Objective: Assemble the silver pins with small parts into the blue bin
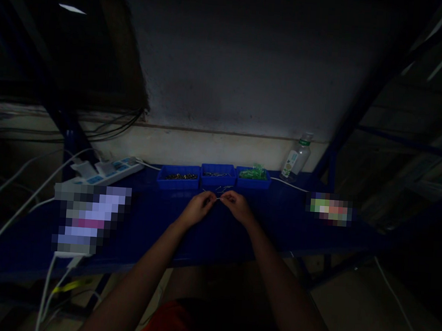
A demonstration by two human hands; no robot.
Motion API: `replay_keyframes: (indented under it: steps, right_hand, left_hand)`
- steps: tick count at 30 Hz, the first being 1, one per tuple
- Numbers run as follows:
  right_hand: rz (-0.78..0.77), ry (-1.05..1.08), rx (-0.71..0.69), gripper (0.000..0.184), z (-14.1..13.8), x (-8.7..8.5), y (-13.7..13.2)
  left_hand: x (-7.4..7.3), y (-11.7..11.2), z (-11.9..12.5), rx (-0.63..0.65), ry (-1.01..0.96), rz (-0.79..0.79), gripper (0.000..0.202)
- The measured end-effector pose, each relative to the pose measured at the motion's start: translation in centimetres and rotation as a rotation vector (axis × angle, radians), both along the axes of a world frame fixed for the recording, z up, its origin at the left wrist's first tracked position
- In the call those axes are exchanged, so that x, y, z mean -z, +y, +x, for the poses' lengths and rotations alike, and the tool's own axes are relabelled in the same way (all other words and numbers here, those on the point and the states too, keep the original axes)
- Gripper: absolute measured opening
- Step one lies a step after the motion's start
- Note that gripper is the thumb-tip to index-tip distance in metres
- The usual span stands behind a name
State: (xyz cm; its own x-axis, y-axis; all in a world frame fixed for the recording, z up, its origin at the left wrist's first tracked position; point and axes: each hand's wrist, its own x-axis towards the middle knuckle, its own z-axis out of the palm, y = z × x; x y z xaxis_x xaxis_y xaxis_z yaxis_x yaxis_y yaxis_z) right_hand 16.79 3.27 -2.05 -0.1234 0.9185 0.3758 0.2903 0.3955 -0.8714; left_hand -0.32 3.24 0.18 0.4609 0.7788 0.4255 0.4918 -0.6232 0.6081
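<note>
My left hand (198, 208) and my right hand (236, 206) meet over the blue table, fingertips pinched close together. Between them shows a thin, pale, pin-like piece (219, 198), gripped at both ends; it is too small and dim to name. Just beyond the fingers, several thin metal pieces (225, 188) lie loose on the table. Behind these stand three blue bins in a row. The left bin (178, 184) holds small brass-coloured metal parts, the middle bin (218, 167) holds thin metal pieces, and the right bin (253, 184) holds green plastic parts.
A white power strip (109, 174) with plugs and cables lies on the table's left. Nearer me is a blurred-out lit object (94, 217) with a white cable. A clear bottle (296, 158) leans at the back right, and another blurred-out object (329, 209) lies on the right.
</note>
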Motion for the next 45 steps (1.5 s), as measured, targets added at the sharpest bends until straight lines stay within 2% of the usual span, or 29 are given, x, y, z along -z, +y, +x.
replay_keyframes:
  steps: [4,13,18,22,25,30,35,38,41,45]
  right_hand:
    - [0.008,0.012,-0.055,0.021,-0.4,-0.2,-0.3]
    - [0.039,-0.021,-0.070,0.021,-0.6,-0.4,-0.5]
    - [0.092,-0.052,0.002,0.020,-0.4,-0.7,-0.7]
    - [0.095,-0.062,0.086,0.020,0.1,-0.5,-0.4]
    - [0.081,-0.149,0.042,0.017,0.1,0.1,-0.2]
    - [0.061,-0.257,-0.015,0.011,-0.2,0.4,-0.2]
    - [0.059,-0.127,0.036,0.014,-0.1,0.0,-0.1]
    - [0.060,-0.007,0.061,0.016,-0.2,-0.1,-0.1]
    - [0.064,0.046,0.009,0.017,-0.5,-0.2,-0.2]
    - [0.057,0.043,-0.032,0.024,-0.6,-0.2,-0.2]
  left_hand:
    - [0.7,0.1,0.2,0.052,0.102,0.004,0.020]
    - [0.8,0.3,0.2,0.062,0.100,-0.037,0.021]
    - [0.5,0.2,0.1,0.066,0.054,-0.062,0.024]
    - [-0.1,0.2,-0.1,-0.011,-0.065,-0.036,0.023]
    - [-0.5,-0.1,0.0,-0.036,-0.093,0.000,0.021]
    - [-0.6,-0.5,0.2,0.014,-0.042,0.037,0.017]
    - [-0.2,0.0,0.0,-0.040,-0.040,0.079,0.020]
    - [0.5,0.1,0.1,-0.011,0.049,0.071,0.020]
    - [0.9,0.1,0.2,0.026,0.145,0.084,0.019]
    - [0.9,0.0,0.4,0.023,0.140,0.073,0.019]
